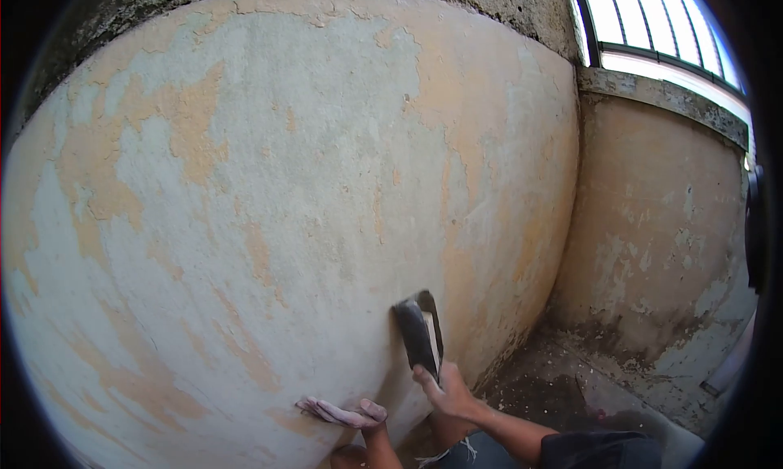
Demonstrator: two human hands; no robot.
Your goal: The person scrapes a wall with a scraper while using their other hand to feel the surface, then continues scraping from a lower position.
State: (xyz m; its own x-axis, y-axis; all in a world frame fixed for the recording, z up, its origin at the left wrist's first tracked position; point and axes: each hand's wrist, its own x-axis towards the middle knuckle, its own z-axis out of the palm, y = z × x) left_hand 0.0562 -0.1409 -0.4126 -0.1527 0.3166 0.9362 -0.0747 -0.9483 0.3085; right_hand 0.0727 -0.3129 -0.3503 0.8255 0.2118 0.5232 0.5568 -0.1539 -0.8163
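Observation:
My right hand (447, 391) is closed round the lower end of a black hand-held scraping or sanding tool (418, 338). It has a broad dark body and a pale strip along its right side; its exact kind does not show. The tool's upper end is right at the peeling wall (326, 183). Lower left, my left hand (344, 413) lies with its fingers stretched out along the wall surface, holding nothing. White dust coats those fingers. Around both hands the wall is pale grey-white, with peach paint left in patches.
At the right, a second wall (652, 224) meets this one in a corner, topped by a ledge (665, 102) and a barred opening (661, 24). Below lies a dark floor (563, 379) strewn with flakes. My knees show at the bottom edge, close to the wall.

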